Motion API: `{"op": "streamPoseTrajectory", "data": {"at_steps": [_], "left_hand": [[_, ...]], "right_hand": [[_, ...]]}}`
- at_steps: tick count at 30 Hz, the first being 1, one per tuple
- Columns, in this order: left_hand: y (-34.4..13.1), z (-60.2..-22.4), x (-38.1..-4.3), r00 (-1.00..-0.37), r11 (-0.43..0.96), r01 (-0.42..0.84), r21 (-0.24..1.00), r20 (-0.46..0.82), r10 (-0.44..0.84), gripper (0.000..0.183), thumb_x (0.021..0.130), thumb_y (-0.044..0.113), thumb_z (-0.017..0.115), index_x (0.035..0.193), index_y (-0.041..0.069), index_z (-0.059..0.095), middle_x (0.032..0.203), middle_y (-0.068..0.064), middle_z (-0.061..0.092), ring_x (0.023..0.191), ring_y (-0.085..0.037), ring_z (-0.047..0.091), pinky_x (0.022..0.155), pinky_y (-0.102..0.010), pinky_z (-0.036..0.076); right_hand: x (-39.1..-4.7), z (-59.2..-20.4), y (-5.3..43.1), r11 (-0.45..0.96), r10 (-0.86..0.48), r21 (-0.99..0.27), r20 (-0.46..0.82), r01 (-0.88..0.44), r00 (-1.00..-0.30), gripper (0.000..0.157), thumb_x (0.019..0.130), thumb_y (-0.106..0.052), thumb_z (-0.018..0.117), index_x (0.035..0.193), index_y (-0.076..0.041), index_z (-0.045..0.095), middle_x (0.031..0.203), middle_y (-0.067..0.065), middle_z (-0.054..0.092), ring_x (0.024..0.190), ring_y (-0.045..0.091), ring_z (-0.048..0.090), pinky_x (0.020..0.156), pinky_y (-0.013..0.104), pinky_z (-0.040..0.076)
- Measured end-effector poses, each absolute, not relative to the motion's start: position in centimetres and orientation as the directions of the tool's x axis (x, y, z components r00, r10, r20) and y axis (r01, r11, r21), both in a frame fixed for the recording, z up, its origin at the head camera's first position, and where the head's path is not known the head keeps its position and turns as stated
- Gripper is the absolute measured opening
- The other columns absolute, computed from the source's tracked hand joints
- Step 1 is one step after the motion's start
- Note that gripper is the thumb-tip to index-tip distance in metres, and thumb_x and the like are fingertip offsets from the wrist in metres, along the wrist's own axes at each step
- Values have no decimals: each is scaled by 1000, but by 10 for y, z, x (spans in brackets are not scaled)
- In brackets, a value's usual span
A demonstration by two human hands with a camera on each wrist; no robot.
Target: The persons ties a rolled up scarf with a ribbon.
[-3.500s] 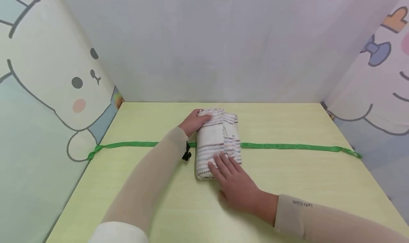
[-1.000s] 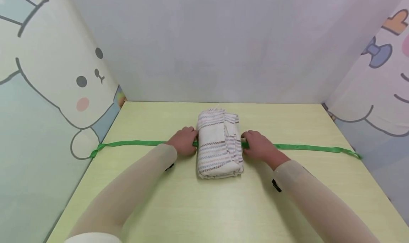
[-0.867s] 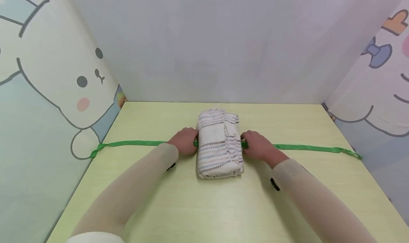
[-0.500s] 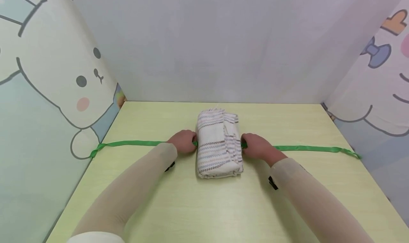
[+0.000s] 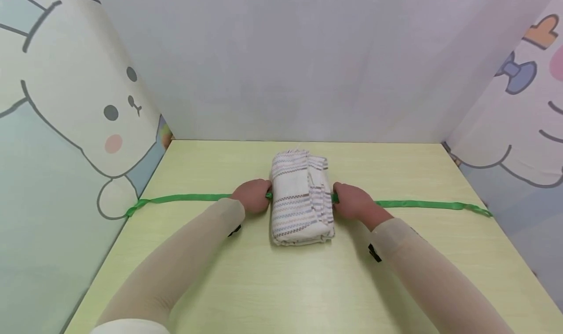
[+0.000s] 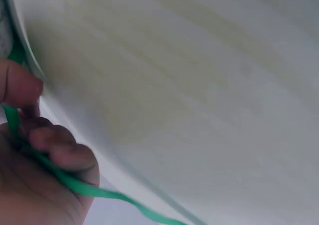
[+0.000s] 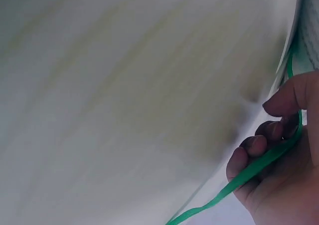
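A folded white cloth with coloured stripes (image 5: 290, 202) lies in the middle of the table, across a long green ribbon (image 5: 418, 204). My left hand (image 5: 252, 196) is at the cloth's left side and my right hand (image 5: 353, 200) at its right side. Each hand grips the ribbon close to the cloth. In the left wrist view the ribbon (image 6: 75, 185) runs through curled fingers (image 6: 65, 145) and across the palm. The right wrist view likewise has the ribbon (image 7: 254, 169) passing through the right hand (image 7: 284, 150). Under the cloth the ribbon is hidden.
The pale yellow table (image 5: 281, 285) ends at a plain grey wall (image 5: 281, 60) behind. Side walls with cartoon prints stand left and right. The ribbon's loose ends reach toward the table's left and right edges. Black straps (image 5: 375, 252) show at both wrists.
Earlier both hands were on the cloth, left at its far edge, right at its near end. They have since moved to its sides, and the fingers have closed round the ribbon.
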State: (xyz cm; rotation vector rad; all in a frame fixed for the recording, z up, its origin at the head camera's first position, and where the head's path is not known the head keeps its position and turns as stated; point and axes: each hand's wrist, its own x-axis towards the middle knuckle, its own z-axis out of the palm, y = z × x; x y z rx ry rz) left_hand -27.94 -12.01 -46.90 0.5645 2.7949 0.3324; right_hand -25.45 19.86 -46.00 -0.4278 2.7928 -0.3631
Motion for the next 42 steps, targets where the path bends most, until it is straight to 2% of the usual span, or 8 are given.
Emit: {"op": "streamPoseTrajectory", "data": {"at_steps": [6, 11, 19, 24, 31, 39, 42], "left_hand": [[-122, -467, -281, -916, 906, 328, 267, -144, 374, 6, 93, 15, 57, 87, 18, 60, 82, 1, 61, 75, -20, 57, 68, -36, 48], [-128, -466, -285, -929, 903, 339, 264, -56, 365, 10, 97, 17, 52, 93, 16, 62, 86, 1, 60, 77, -19, 58, 69, -36, 50], [-132, -454, -282, -940, 877, 308, 370, -26, 341, 13, 102, 17, 52, 100, 14, 64, 94, -2, 61, 83, -21, 55, 76, -37, 49], [-134, -453, -280, -949, 852, 268, 450, -30, 315, 11, 102, 19, 53, 101, 14, 63, 98, -2, 61, 87, -21, 55, 79, -38, 49], [-132, -450, -275, -967, 769, 185, 611, -26, 254, 13, 104, 20, 51, 105, 14, 62, 105, -3, 63, 93, -24, 55, 83, -41, 46], [-122, -449, -268, -980, 698, 166, 697, 40, 194, 14, 104, 19, 53, 107, 10, 64, 103, -4, 63, 93, -24, 57, 84, -42, 48], [-119, -451, -265, -980, 683, 176, 709, 63, 188, 13, 103, 18, 54, 105, 10, 64, 101, -5, 62, 91, -24, 56, 81, -41, 48]], "right_hand": [[-253, -458, 198, 931, -299, -282, -223, -232, -928, 19, 99, -15, 54, 113, -4, 48, 90, 8, 57, 74, 25, 53, 66, 40, 45], [-252, -456, 198, 935, -265, -296, -209, -197, -941, 20, 101, -16, 48, 116, -3, 49, 90, 8, 58, 74, 25, 53, 67, 40, 46], [-252, -453, 198, 938, -221, -306, -168, -162, -961, 24, 103, -18, 44, 114, 0, 57, 95, 10, 62, 77, 26, 55, 71, 42, 48], [-252, -453, 198, 928, -187, -351, -153, -124, -970, 30, 106, -20, 41, 119, 2, 56, 101, 13, 63, 80, 26, 56, 71, 43, 48], [-254, -450, 192, 906, -184, -405, -123, -120, -975, 31, 106, -21, 39, 119, 1, 58, 103, 13, 64, 83, 26, 57, 73, 42, 48], [-253, -445, 181, 867, -164, -490, -100, -94, -981, 30, 110, -24, 40, 118, 0, 57, 102, 13, 61, 83, 28, 57, 73, 42, 47], [-253, -446, 180, 846, -132, -527, -58, -82, -989, 32, 110, -25, 42, 120, 1, 57, 107, 15, 60, 88, 30, 57, 76, 44, 48]]}}
